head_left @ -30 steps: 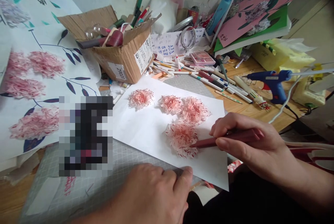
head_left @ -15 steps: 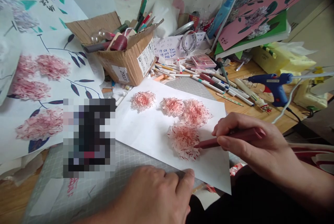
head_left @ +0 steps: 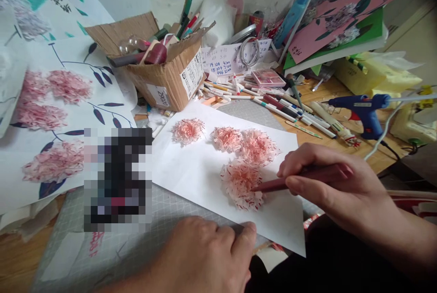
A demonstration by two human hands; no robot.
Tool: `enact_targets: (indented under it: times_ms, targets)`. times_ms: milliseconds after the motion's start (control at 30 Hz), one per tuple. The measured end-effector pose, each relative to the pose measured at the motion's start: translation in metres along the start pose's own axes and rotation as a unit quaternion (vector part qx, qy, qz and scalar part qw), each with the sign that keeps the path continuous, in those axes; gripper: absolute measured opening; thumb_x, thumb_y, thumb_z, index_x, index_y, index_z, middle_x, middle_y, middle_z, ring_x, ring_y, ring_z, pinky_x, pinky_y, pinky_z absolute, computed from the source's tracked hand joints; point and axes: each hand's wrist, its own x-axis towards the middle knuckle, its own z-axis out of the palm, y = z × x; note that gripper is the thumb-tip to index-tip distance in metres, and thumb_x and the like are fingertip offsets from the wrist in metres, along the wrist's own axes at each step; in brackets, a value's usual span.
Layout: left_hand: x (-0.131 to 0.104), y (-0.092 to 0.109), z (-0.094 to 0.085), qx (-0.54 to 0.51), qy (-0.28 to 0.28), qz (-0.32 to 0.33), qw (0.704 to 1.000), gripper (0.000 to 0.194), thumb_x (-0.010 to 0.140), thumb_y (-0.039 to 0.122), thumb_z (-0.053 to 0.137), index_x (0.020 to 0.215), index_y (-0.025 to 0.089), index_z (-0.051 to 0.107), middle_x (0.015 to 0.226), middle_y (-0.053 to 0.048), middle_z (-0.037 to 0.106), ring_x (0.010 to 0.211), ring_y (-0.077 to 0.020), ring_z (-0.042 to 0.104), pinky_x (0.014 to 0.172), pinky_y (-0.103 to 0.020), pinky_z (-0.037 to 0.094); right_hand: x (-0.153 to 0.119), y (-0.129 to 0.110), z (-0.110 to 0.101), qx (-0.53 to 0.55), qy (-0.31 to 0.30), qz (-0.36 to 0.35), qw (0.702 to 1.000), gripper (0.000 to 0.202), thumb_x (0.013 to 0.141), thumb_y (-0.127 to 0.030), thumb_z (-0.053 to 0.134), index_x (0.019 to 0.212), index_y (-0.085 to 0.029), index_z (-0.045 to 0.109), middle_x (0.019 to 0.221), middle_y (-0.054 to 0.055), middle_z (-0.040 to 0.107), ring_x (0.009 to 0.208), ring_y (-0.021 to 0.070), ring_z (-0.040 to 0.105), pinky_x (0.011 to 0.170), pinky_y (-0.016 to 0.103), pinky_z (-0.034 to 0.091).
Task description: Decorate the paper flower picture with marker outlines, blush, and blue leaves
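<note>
A white sheet (head_left: 191,170) bears several ruffled pink paper flowers with dark red tips. My right hand (head_left: 321,183) grips a dark red pen (head_left: 276,185), its tip touching the lower flower (head_left: 241,183) at that flower's right side. My left hand (head_left: 211,252) rests near the sheet's front edge, thumb or index fingertip on the paper's edge and the other fingers curled under; whether anything is beneath them is hidden. The upper right flower (head_left: 258,147) touches a smaller one (head_left: 226,139), and another flower (head_left: 188,131) sits apart at the sheet's upper left.
A cardboard box (head_left: 167,79) of tools stands behind the sheet. Pens and markers (head_left: 283,110) lie scattered at the back right, beside a blue glue gun (head_left: 368,113). Finished flower pictures (head_left: 112,85) lean at the left. A grey cutting mat (head_left: 136,256) lies beneath.
The pen tip has shifted slightly left on the lower flower, with my right hand still around the pen. The view has shifted slightly; my left hand stays at the sheet's edge.
</note>
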Motion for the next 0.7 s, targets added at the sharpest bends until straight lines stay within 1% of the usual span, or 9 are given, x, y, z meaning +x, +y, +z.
enact_targets:
  times_ms: [67,167,267,400,533,633,700]
  targets:
    - [0.000,0.000,0.001,0.004,0.010,-0.003,1.000,0.042,0.082,0.033,0.060,0.122,0.022,0.051,0.074,0.000,0.066,0.058,-0.0234,0.063,0.048,-0.035,0.047,0.004,-0.002,0.003,0.022,-0.005,0.008,1.000,0.013,0.078,-0.030,0.067,0.073,-0.020,0.060,0.064,0.001,0.065,0.058,0.0119,0.062,0.052,0.018,0.049]
    - [0.001,0.000,0.002,-0.001,0.019,-0.003,1.000,0.040,0.081,0.033,0.060,0.119,0.022,0.053,0.072,0.001,0.066,0.055,-0.0228,0.063,0.046,-0.034,0.046,0.008,-0.005,0.009,0.076,-0.046,0.039,0.995,0.013,0.079,-0.030,0.066,0.075,-0.020,0.058,0.068,0.002,0.068,0.059,0.0135,0.064,0.053,0.020,0.051]
    - [0.003,0.001,0.002,-0.007,0.024,-0.003,1.000,0.036,0.081,0.031,0.058,0.116,0.022,0.054,0.070,0.002,0.066,0.054,-0.0229,0.063,0.045,-0.034,0.045,0.010,-0.009,0.013,0.087,-0.072,0.056,0.992,0.014,0.079,-0.030,0.065,0.073,-0.020,0.057,0.067,0.003,0.069,0.055,0.0152,0.064,0.049,0.022,0.050]
    - [0.003,0.002,0.004,0.001,0.046,-0.004,0.999,0.034,0.081,0.027,0.056,0.114,0.022,0.055,0.069,0.002,0.066,0.052,-0.0227,0.062,0.043,-0.034,0.044,0.012,-0.011,0.018,0.050,-0.075,0.034,0.995,0.012,0.079,-0.028,0.065,0.073,-0.019,0.058,0.065,0.003,0.067,0.057,0.0152,0.063,0.045,0.021,0.046]
    - [0.002,0.001,0.007,-0.007,0.079,0.008,0.997,0.033,0.076,0.030,0.061,0.108,0.020,0.059,0.063,0.003,0.064,0.046,-0.0215,0.060,0.038,-0.033,0.039,0.016,-0.012,0.021,0.006,-0.065,-0.010,0.998,0.009,0.080,-0.022,0.061,0.073,-0.019,0.058,0.064,0.001,0.064,0.054,0.0120,0.058,0.046,0.020,0.044]
    - [0.002,-0.001,0.008,-0.008,0.090,0.012,0.996,0.033,0.075,0.028,0.062,0.106,0.019,0.059,0.061,0.003,0.064,0.044,-0.0212,0.060,0.037,-0.033,0.037,0.017,-0.012,0.021,0.011,-0.068,-0.008,0.998,0.010,0.081,-0.025,0.061,0.073,-0.019,0.058,0.060,0.000,0.060,0.051,0.0111,0.054,0.043,0.020,0.041]
    - [0.003,-0.001,0.008,-0.008,0.083,0.013,0.996,0.032,0.075,0.026,0.061,0.106,0.020,0.059,0.062,0.003,0.064,0.045,-0.0211,0.060,0.037,-0.032,0.037,0.016,-0.011,0.022,0.015,-0.067,0.001,0.998,0.013,0.080,-0.028,0.062,0.072,-0.019,0.058,0.059,0.000,0.059,0.051,0.0114,0.054,0.043,0.020,0.039]
